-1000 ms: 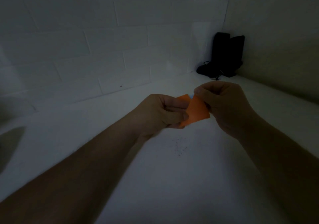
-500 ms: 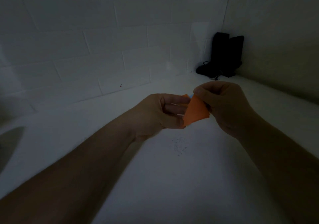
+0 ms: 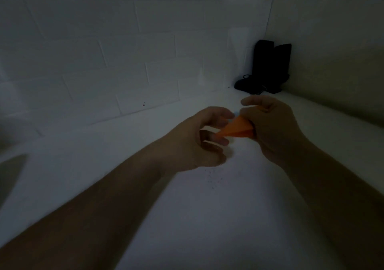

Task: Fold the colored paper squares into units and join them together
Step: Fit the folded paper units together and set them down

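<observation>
A folded orange paper unit (image 3: 236, 128) is held above the white table (image 3: 207, 217) in dim light. My right hand (image 3: 274, 128) grips its right end, fingers curled round it, index finger lifted. My left hand (image 3: 193, 140) is beside the paper's left tip with fingers spread and loosely curled; two fingertips touch the tip, and the thumb stays above, clear of the paper. A small bit of blue paper (image 3: 235, 114) peeks out behind the orange unit's top edge.
Black objects with a cable (image 3: 268, 68) stand in the far right corner where the white brick wall (image 3: 124, 61) meets the side wall. Dark specks (image 3: 214, 178) lie on the table below my hands. A dim shape (image 3: 10, 176) sits at the left edge.
My left hand has let go of its pinch on the orange paper and spread its fingers. The paper has tilted flatter, its tip pointing left, still in my right hand.
</observation>
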The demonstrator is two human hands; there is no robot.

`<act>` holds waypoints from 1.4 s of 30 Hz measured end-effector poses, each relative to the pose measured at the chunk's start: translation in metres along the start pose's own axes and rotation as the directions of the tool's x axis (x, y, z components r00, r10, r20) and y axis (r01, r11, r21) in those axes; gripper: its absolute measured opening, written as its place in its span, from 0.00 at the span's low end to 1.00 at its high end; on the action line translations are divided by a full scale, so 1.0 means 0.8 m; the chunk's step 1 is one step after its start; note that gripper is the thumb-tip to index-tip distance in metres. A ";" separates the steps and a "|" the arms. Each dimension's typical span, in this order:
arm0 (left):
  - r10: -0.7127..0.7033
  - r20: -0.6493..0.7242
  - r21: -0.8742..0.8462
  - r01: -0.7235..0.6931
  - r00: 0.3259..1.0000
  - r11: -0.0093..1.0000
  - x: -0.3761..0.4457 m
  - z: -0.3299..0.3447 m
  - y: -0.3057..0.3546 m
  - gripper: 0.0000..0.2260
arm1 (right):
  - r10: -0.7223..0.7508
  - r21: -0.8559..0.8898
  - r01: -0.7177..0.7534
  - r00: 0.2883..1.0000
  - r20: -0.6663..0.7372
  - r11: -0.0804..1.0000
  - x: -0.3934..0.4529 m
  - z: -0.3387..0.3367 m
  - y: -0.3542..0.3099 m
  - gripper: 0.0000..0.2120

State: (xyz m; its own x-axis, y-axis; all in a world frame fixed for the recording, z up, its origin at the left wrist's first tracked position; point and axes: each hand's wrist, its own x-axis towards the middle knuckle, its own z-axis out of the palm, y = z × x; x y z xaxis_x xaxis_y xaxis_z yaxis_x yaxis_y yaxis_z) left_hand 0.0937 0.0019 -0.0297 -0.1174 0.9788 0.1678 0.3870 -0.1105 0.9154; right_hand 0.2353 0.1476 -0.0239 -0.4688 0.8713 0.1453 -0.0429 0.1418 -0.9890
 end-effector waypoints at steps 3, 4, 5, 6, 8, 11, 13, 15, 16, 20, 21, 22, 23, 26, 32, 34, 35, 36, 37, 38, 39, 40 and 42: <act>0.173 -0.219 0.335 -0.093 0.960 0.937 0.005 0.015 -0.006 0.18 | 0.092 0.033 -0.092 0.996 0.005 0.995 -0.004 0.005 0.001 0.06; 0.215 -0.295 0.367 -0.097 0.931 0.925 0.006 0.018 -0.007 0.13 | 0.129 0.051 -0.129 0.992 0.010 0.990 -0.005 0.006 0.001 0.06; 0.216 -0.357 0.338 -0.090 0.909 0.937 0.007 0.017 -0.009 0.08 | 0.176 0.085 -0.177 0.984 0.022 0.981 -0.006 0.007 -0.001 0.05; 0.182 -0.410 0.269 -0.072 0.894 0.961 0.009 0.017 -0.010 0.06 | 0.224 0.131 -0.228 0.974 0.041 0.965 -0.006 0.006 -0.003 0.06; 0.058 -0.508 0.029 -0.050 0.860 0.998 0.014 0.013 -0.010 0.05 | 0.300 0.209 -0.310 0.951 0.077 0.928 -0.004 0.003 -0.005 0.08; -0.174 -0.548 -0.384 -0.061 0.818 0.921 0.020 0.007 -0.010 0.03 | 0.369 0.188 -0.372 0.928 0.052 0.909 0.000 0.003 -0.005 0.09; -0.301 -0.526 -0.538 -0.038 0.795 0.842 0.023 0.003 -0.010 0.07 | 0.403 0.167 -0.417 0.909 0.109 0.894 0.000 0.004 -0.006 0.12; -0.360 -0.497 -0.622 -0.035 0.790 0.782 0.023 0.001 -0.010 0.09 | 0.418 0.162 -0.460 0.877 0.236 0.873 -0.003 0.008 -0.009 0.18; -0.371 -0.486 -0.643 -0.036 0.792 0.765 0.023 0.000 -0.010 0.10 | 0.407 0.145 -0.458 0.869 0.280 0.877 -0.006 0.010 -0.009 0.21; -0.366 -0.454 -0.643 -0.015 0.812 0.766 0.023 0.001 -0.010 0.14 | 0.219 0.127 -0.266 0.928 0.300 0.955 -0.016 0.020 -0.005 0.08; -0.357 -0.433 -0.643 -0.005 0.828 0.766 0.023 0.001 -0.009 0.16 | 0.181 0.134 -0.225 0.942 0.282 0.965 -0.017 0.020 -0.006 0.08; -0.346 -0.405 -0.647 0.002 0.846 0.762 0.022 0.001 -0.009 0.17 | 0.163 0.144 -0.206 0.951 0.263 0.968 -0.017 0.019 -0.006 0.08; -0.333 -0.376 -0.654 0.007 0.865 0.756 0.022 0.002 -0.008 0.18 | 0.164 0.164 -0.207 0.956 0.242 0.964 -0.016 0.017 -0.007 0.08; -0.300 -0.313 -0.637 0.035 0.901 0.770 0.019 0.008 -0.005 0.22 | 0.203 0.181 -0.240 0.958 0.202 0.954 -0.012 0.011 -0.009 0.06; -0.335 -0.299 -0.615 0.088 0.894 0.783 0.018 0.011 -0.001 0.09 | 0.180 0.159 -0.221 0.954 0.239 0.962 -0.014 0.013 -0.009 0.05; -0.351 -0.296 -0.625 0.098 0.888 0.774 0.017 0.012 0.001 0.04 | 0.177 0.156 -0.222 0.950 0.257 0.963 -0.014 0.013 -0.010 0.05; -0.358 -0.293 -0.633 0.101 0.886 0.768 0.017 0.012 0.003 0.02 | 0.175 0.162 -0.223 0.948 0.267 0.961 -0.015 0.014 -0.009 0.06; -0.364 -0.292 -0.642 0.101 0.884 0.760 0.017 0.012 0.003 0.01 | 0.170 0.167 -0.222 0.946 0.275 0.961 -0.015 0.015 -0.008 0.07; -0.369 -0.292 -0.652 0.099 0.882 0.752 0.017 0.013 0.004 0.02 | 0.162 0.168 -0.215 0.945 0.283 0.962 -0.016 0.017 -0.008 0.09; -0.373 -0.295 -0.660 0.095 0.880 0.745 0.018 0.012 0.004 0.02 | 0.150 0.169 -0.204 0.946 0.288 0.964 -0.017 0.018 -0.007 0.10; -0.376 -0.298 -0.667 0.090 0.878 0.740 0.018 0.012 0.004 0.03 | 0.139 0.173 -0.194 0.948 0.287 0.966 -0.019 0.019 -0.007 0.11; -0.378 -0.302 -0.673 0.086 0.875 0.735 0.018 0.012 0.004 0.03 | 0.131 0.180 -0.188 0.950 0.284 0.966 -0.020 0.020 -0.007 0.11; -0.390 -0.306 -0.694 0.077 0.869 0.716 0.019 0.012 0.004 0.04 | 0.133 0.224 -0.204 0.946 0.295 0.953 -0.022 0.023 -0.006 0.10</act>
State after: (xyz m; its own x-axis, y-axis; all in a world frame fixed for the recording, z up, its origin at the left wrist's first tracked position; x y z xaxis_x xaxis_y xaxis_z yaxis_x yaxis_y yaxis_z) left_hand 0.1019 0.0182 -0.0278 -0.5325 0.8406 -0.0991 -0.3666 -0.1235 0.9221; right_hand 0.2271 0.1230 -0.0223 -0.7097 0.7045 -0.0024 -0.1429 -0.1473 -0.9787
